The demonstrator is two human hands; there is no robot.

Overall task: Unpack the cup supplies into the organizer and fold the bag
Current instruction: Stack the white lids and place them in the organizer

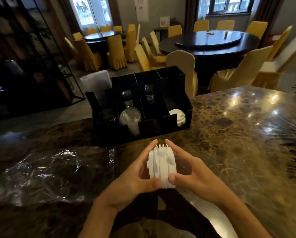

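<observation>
— White plastic: is that a stack of lids (161, 167) she's got?

— Yes, a short stack turned on its side, held above the near edge of the marble worktop (229, 134). The left hand (135, 177) cups one end with its fingers curled round it, and the right hand (186, 172) grips the other end, thumb pressed on the rim.

— And the organizer?

— The black organizer (142, 103) stands at the far edge of the worktop, just beyond the hands. More white lids (177, 116) sit in its front right compartment, clear domed lids (130, 117) stand in a front slot left of the middle, and clear cups (149, 94) lie in the slots behind. The slot between the domed lids and the white ones looks dark; I cannot tell what it holds.

— The bag?

— A clear plastic bag (49, 172) lies crumpled and flat on the worktop toward the near left corner, apart from both hands.

— Anything behind?

— Round dark tables (209, 43) with yellow-covered chairs (116, 52).
</observation>
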